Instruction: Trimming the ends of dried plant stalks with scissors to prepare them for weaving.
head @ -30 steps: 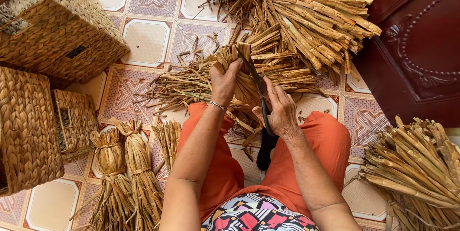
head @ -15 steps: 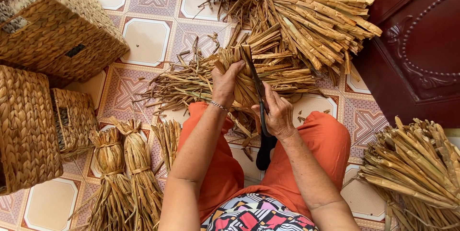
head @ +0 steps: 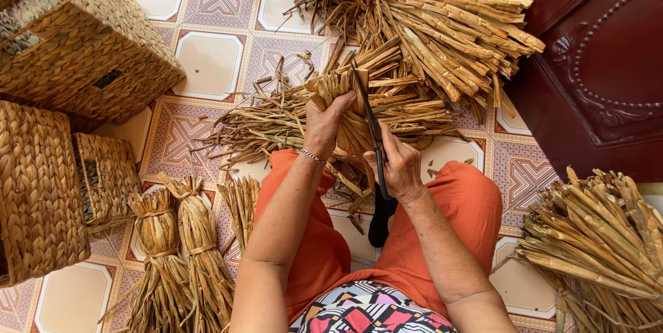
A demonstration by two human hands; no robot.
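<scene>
Dried straw-coloured reed bundle [head: 343, 109] held over the knees, long axis running away from the body, cut ends pointing toward the tiled floor [head: 207, 64]. Left hand [head: 323, 120] closed around the bundle's near end, gripping from the left. Right hand [head: 399, 166] closed on black scissors [head: 375, 141]; blades lie along the bundle's right flank, tips forward, touching it. Right hand sits nearer the body than the left. Woven baskets [head: 83, 50] well apart, left.

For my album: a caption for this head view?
Left hand grips a dried reed bundle; right hand holds scissors.
</scene>
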